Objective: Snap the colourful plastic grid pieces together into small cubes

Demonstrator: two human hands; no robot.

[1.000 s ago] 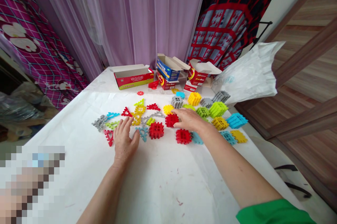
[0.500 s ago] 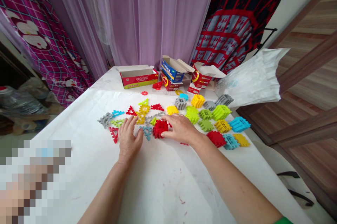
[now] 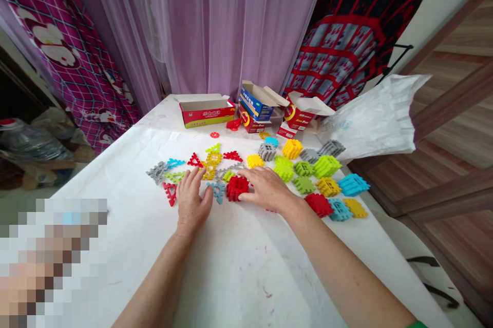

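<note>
Palm down, my left hand (image 3: 191,205) hovers over or rests on the white tabletop (image 3: 215,271), its fingers apart and nothing held. Beside its thumb lies a blue-grey triangular toothed building piece (image 3: 217,193). A red triangular piece (image 3: 170,193) sits left of its fingers. My right hand (image 3: 268,188) has its thumb and fingers around the right side of a stack of red square building pieces (image 3: 236,189). Part of another red piece (image 3: 271,210) peeks out under the right wrist. Yellow pieces (image 3: 211,164) lie joined beyond my left hand.
Sorted stacks stand at the right, among them green (image 3: 326,166), blue (image 3: 353,184), red (image 3: 318,205) and grey (image 3: 267,151) ones. Open cardboard boxes (image 3: 208,116) line the back edge. A white bag (image 3: 377,117) is at the back right. A blurred-out patch (image 3: 50,261) covers the lower left.
The view has shifted slightly, so the scene sits a little further right. Both hands keep nearly the same places relative to the pieces.
</note>
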